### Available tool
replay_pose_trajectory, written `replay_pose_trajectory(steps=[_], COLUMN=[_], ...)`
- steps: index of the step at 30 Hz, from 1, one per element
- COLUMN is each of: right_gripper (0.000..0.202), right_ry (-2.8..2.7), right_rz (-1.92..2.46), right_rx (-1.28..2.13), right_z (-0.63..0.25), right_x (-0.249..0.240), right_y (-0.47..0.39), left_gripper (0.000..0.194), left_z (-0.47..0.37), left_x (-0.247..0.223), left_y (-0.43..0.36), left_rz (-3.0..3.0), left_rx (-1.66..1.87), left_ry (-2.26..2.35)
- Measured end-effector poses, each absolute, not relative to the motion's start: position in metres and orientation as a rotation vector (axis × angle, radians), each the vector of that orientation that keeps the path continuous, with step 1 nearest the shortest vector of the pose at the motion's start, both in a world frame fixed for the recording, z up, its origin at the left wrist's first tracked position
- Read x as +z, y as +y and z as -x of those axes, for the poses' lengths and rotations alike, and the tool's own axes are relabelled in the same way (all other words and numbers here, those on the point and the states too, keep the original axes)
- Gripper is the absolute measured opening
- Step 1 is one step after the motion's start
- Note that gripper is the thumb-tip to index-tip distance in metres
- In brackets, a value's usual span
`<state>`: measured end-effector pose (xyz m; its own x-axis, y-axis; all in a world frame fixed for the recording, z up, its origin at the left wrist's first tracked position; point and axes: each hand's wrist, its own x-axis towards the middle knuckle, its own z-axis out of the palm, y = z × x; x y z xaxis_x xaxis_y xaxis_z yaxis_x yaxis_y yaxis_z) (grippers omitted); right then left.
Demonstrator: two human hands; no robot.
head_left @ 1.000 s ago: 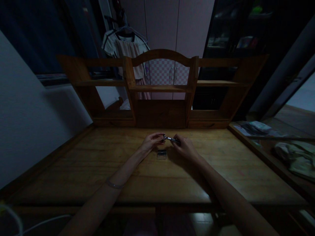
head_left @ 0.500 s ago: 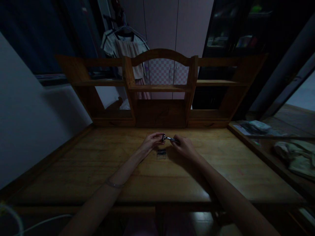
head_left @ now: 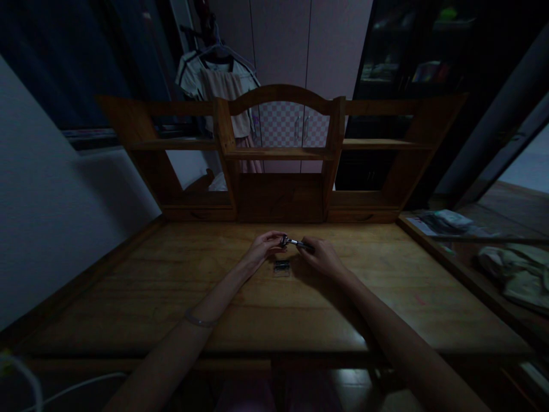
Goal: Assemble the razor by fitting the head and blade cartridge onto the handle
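A razor [head_left: 293,242] with a silver neck and a dark handle is held above the desk [head_left: 193,292], its dark head pointing left. My right hand [head_left: 319,255] is closed around the handle end. The fingers of my left hand [head_left: 262,249] pinch the dark head at the other end; how they meet it is too small and dim to make out. Just below, a small clear case [head_left: 282,268] with dark pieces at its far side lies on the wood, touched by neither hand.
A wooden shelf unit [head_left: 278,153] stands along the desk's back edge. To the right is a lower ledge with papers [head_left: 441,222] and a pale cloth bag [head_left: 521,274]. A white cable [head_left: 81,382] shows at the lower left. Clothes [head_left: 218,80] hang behind the shelf.
Both hands keep their hold on the razor. The razor's head has shifted very slightly left and down; otherwise the scene looks the same.
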<state>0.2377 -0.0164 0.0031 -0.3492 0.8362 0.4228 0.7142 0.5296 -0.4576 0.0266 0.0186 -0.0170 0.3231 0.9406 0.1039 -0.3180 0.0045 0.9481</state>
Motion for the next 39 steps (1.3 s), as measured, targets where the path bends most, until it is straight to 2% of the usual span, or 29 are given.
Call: replay_pose_trajectory(steps=[11,18,25,30,35,37,39], right_gripper=[0.020,0.020,0.017,0.017,0.017,0.017,0.019], right_ry=[-2.125,-2.019,-1.928,-1.952,-1.964,-1.942,-1.911], right_rz=[1.246,1.290,1.255,1.281,1.302,1.306,1.296], right_rx=[0.244,0.258,0.264,0.258,0.288,0.273,0.242], right_z=[-0.238,-0.249,-0.254,-0.254,-0.252,-0.256,-0.267], right_x=[0.001,-0.006,-0.014,-0.016,-0.011,-0.006,0.001], right_y=[-0.014,0.000,0.005,0.001,-0.001,-0.001,-0.001], left_gripper=[0.036,0.036,0.047,0.038,0.006,0.005,0.018], left_z=[-0.029,-0.026,0.011,0.056,0.069,0.058,0.041], left_x=[-0.015,0.002,0.009,-0.007,-0.007,0.000,0.007], left_y=[0.018,0.001,-0.042,-0.063,-0.069,-0.066,-0.063], left_rz=[-1.269,-1.967,-2.257,-2.206,-1.982,-1.891,-1.839], left_rx=[1.117,1.119,0.823,0.821,0.792,0.776,0.790], left_ry=[0.788,1.130,1.216,1.733,1.861,1.840,1.748])
